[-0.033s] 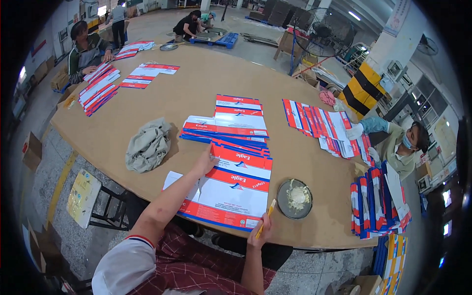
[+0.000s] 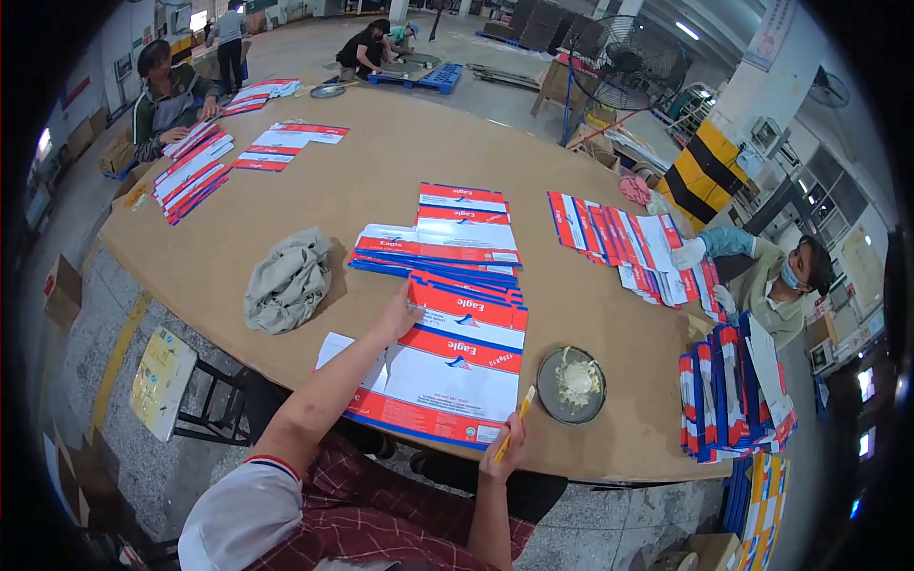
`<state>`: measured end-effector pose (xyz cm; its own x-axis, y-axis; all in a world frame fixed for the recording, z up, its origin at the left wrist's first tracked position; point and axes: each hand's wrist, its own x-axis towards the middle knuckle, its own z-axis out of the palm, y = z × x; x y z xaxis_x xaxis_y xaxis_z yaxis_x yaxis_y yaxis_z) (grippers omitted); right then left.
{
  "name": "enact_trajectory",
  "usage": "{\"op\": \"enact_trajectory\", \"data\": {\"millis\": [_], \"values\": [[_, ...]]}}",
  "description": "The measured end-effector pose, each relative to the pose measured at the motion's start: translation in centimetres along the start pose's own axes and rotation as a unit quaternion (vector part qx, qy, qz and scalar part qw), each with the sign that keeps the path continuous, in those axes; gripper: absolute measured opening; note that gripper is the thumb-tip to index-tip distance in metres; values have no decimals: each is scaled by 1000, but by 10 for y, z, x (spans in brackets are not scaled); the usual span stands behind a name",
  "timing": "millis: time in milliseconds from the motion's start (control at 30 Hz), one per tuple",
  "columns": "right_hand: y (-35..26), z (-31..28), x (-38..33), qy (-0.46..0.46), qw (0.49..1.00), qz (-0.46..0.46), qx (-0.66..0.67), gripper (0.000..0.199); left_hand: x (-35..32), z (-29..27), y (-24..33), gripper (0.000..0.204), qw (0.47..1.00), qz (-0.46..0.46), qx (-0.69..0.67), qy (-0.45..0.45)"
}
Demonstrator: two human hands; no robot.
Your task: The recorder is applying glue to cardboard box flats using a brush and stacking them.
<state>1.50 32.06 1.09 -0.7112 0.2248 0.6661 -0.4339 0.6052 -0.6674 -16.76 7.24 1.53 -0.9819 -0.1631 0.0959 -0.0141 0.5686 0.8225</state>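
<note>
The left hand (image 2: pixel 402 314) lies flat and open on the near stack of red, white and blue carton sheets (image 2: pixel 457 366) at the table's (image 2: pixel 381 171) six o'clock edge. The right hand (image 2: pixel 507 445) is closed around one yellow brush (image 2: pixel 516 419), touching that stack. One round glue dish (image 2: pixel 571 383) stands just beside, at three o'clock. One grey cloth (image 2: pixel 288 279) lies at nine o'clock.

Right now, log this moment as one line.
left hand: on flat carton stack | right hand: holds brush | glue dish: beside
</note>
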Motion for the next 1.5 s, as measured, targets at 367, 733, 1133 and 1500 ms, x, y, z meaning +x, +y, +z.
{"op": "enact_trajectory", "data": {"millis": [367,733,1133,1500], "values": [[-7,-7,-16,-11,998,36,-41,25,-6,-4,-2,59,992,-35,76,-93],[9,-2,-7,20,997,19,-75,22,-141,-124,2,40,982,111,31,149],[-4,3,-9,-23,982,8,-188,28,-200,-103,-36,53,998,52,15,30],[-2,-12,-4,-19,979,-84,-186,34,-210,-127,-25,83,962,167,217,-21]]}}
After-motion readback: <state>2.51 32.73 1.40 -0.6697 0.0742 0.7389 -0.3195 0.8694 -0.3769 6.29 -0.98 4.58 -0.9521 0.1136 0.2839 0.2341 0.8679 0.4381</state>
